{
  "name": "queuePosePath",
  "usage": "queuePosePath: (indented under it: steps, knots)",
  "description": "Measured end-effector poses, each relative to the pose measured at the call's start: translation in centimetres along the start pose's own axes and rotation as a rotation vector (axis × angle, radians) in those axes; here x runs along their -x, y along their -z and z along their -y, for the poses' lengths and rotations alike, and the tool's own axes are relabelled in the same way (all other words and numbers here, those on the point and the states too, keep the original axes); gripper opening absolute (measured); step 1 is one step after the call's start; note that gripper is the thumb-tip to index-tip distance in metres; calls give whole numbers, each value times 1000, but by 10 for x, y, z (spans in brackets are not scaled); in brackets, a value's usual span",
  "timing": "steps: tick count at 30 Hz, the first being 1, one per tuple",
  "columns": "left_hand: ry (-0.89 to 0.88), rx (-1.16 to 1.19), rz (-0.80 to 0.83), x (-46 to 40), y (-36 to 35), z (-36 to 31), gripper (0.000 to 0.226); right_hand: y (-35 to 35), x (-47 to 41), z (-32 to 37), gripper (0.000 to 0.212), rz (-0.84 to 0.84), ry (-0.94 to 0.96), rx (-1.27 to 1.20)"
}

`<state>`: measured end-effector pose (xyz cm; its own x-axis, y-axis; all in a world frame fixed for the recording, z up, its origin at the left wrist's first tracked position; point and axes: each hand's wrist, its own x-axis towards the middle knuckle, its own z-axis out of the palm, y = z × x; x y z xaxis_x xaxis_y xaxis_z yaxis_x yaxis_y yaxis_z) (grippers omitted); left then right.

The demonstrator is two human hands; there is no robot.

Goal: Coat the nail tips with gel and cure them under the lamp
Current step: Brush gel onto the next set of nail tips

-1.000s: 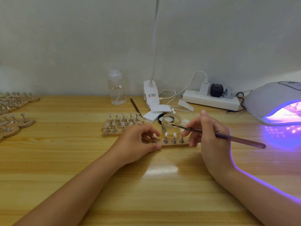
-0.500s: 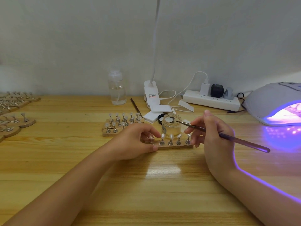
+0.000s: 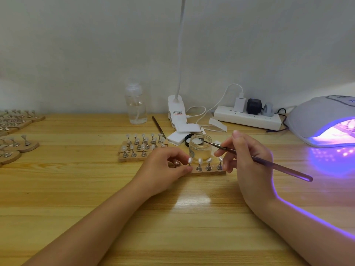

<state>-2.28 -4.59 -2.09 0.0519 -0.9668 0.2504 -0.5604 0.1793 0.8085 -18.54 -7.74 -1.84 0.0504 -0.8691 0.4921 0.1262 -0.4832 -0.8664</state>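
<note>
Counting as I go: one wooden strip (image 3: 207, 172) between my two hands, four white nail tips (image 3: 199, 160) showing on its pegs. One open gel jar (image 3: 199, 148) just behind it, one black lid (image 3: 187, 140) beside that, one brush (image 3: 259, 160) in my fingers, a second brush (image 3: 158, 127) lying toward the worktop's back edge. One lit curing lamp (image 3: 315, 120) at the right edge. One clear bottle (image 3: 136, 106), one power strip (image 3: 247, 119) carrying three plugs. The tips on the farther holder (image 3: 142, 148) are too crowded to count.

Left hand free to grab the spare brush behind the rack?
Probably not as is: the left hand is pinching the near strip. The spare brush lies bare beyond the rack, so letting go first clears it.
</note>
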Motion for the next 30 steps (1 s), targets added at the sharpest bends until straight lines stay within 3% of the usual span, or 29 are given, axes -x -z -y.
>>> queuePosePath:
  steps: [13,22,26,30]
  knots:
    - [-117,-57,-62,5,-6,5,23,-1,1,2,19,22,25,19]
    - [-127,1,-90,6,-4,4,20,7,-25,13,31,-47,8,33]
    - [-124,50,-91,6,-4,3,17,11,-48,12,33,7,54,240]
    - [-128,65,-82,6,-4,2,14,8,-74,12,34,177,49,568]
